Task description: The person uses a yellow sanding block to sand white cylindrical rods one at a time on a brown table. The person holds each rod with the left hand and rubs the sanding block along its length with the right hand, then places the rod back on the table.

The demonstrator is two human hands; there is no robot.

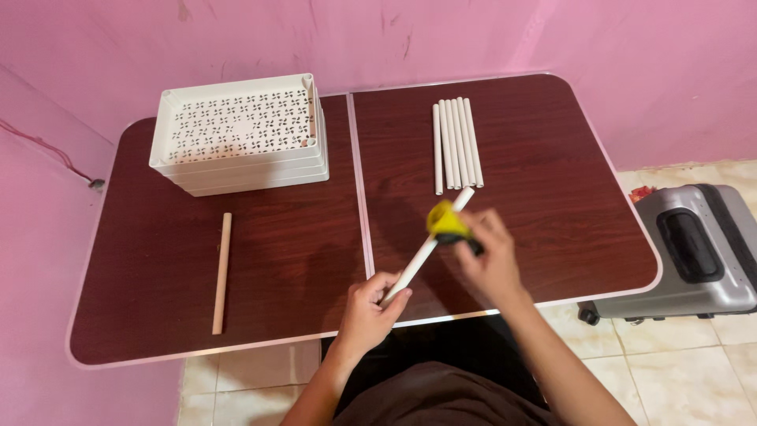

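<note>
Pink walls (pixel 394 35) rise behind the dark wood-grain folding tabletop (pixel 276 260); beige floor tiles (pixel 686 371) and a grey suitcase (pixel 694 252) lie beside it

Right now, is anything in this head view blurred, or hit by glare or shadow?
Head view: the right hand and its yellow tool are motion-blurred; the left hand, white pipe, and row of pipes stay sharp; soft sheen on the table, faint shadows, no harsh glare.

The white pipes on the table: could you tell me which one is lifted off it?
The white pipe held in both hands, with the yellow cutter on it; the other five lie side by side.
</note>
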